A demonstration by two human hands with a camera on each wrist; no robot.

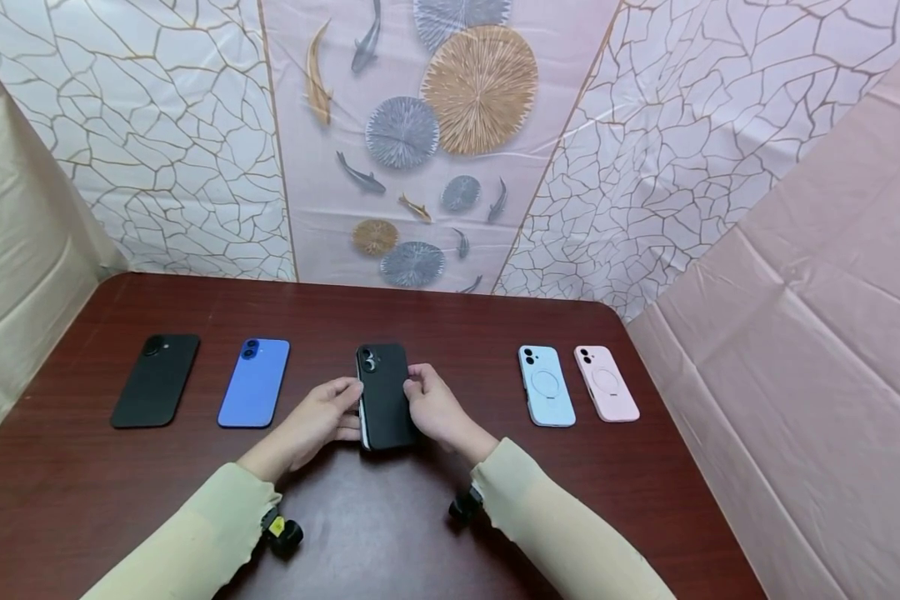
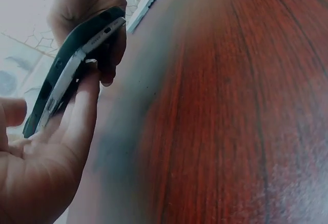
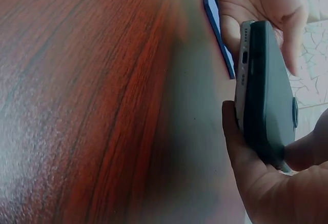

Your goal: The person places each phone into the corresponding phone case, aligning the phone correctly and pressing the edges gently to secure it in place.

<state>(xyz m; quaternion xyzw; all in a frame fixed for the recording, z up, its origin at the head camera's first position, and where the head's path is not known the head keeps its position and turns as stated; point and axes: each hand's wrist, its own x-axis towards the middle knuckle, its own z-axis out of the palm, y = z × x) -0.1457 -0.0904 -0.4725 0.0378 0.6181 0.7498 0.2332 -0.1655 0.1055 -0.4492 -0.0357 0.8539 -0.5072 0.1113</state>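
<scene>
Mid bench (image 1: 390,517), both hands hold black-cased phone (image 1: 385,397) just above surface. Left hand (image 1: 317,419) fingers curl on its left edge, right hand (image 1: 435,406) fingers on right. Screen side hidden; case seating unclear, pale phone edge showing.

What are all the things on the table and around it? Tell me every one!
black phone in a case: 1, black case with a pale phone edge showing, middle of the table, held between both hands
black case: 1, black, far left, lying flat
blue case: 1, blue, next to the black case
light blue case: 1, light blue with a ring mark, right of the middle
pink case: 1, pink with a ring mark, far right
table: 1, dark red-brown wood
wall sheets: cracked pattern, fish and round leaves, behind the table
left hand: 1, grips the phone's left edge
right hand: 1, grips its right edge
</scene>
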